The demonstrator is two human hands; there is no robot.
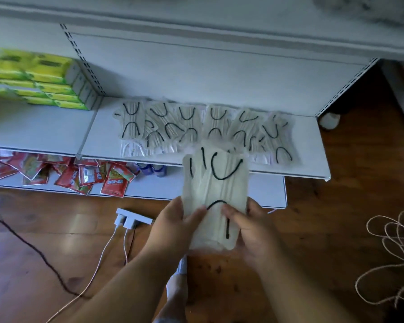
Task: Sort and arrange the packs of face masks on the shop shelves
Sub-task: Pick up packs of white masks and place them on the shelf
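Note:
I hold a stack of cream face mask packs (216, 190) with black ear loops in front of the white shelf (308, 148). My left hand (173, 222) grips the stack's lower left edge, thumb on top. My right hand (252, 229) grips the lower right edge, its fingers curled over the front. Several more mask packs (203, 127) lie spread in an overlapping row on the shelf just beyond the stack, some in clear wrappers at the front edge.
Yellow-green tissue boxes (44, 78) are stacked on the shelf at left. Red snack packets (79, 176) and blue cans (152, 169) lie on the lower shelf. A white power strip (132, 219) with cables, a dark cord and coiled twine (392, 248) lie on the wooden floor.

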